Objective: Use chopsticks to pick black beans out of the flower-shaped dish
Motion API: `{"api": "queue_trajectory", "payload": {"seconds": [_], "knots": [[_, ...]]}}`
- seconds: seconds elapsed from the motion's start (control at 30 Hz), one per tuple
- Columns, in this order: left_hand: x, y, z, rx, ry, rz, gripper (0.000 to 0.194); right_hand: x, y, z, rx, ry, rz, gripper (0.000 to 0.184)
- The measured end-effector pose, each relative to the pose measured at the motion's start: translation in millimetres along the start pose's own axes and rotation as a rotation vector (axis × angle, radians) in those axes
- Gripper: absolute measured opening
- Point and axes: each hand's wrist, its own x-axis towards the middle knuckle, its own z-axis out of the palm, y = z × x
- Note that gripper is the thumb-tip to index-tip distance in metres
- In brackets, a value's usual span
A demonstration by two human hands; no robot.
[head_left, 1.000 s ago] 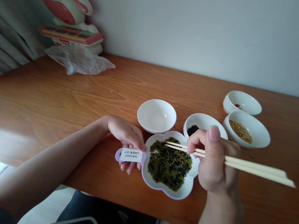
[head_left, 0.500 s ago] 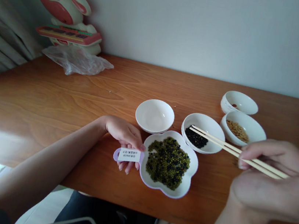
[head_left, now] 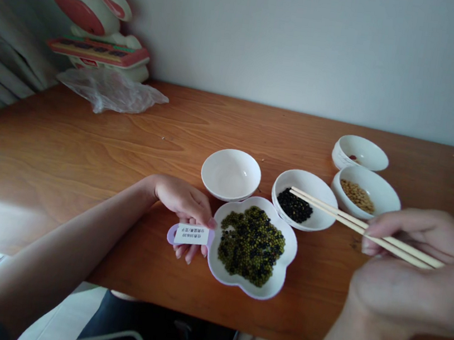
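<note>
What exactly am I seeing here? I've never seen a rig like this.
No machine: these are a person's bare hands, seen from a head-worn camera looking forward and down. The left hand holds a lobed dish of green and dark beans by its handle. The right hand holds chopsticks, tips at a bowl of dark beans. Also on the wooden table: three more white bowls, one holding tan beans, plus a plastic bag and a cow-like toy.

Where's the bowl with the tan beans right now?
The bowl of tan beans is on the right, just in front of the bowl at the back.
</note>
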Motion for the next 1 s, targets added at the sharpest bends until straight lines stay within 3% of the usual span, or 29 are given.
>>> {"api": "queue_trajectory", "payload": {"seconds": [0.1, 0.37, 0.63, 0.83, 1.0], "knots": [[0, -1, -0.2, -0.045, 0.024, -0.022, 0.048, -4, -3, -1, 0.02, -0.183, 0.036, 0.08], [-1, -1, 0.3, -0.146, 0.06, -0.024, 0.039, -4, 11, 1, 0.024, -0.615, -0.059, 0.076], [0, -2, -0.3, -0.202, 0.085, -0.053, 0.031, -2, 17, 0, 0.029, -0.663, -0.038, 0.075], [1, -2, -1.5, -0.096, 0.033, -0.03, 0.044, -3, 21, 3, 0.052, -0.721, -0.038, 0.074], [1, -2, -3.8, -0.093, -0.025, -0.026, 0.042, 2, 27, 1, 0.084, -0.753, -0.019, 0.073]]}}
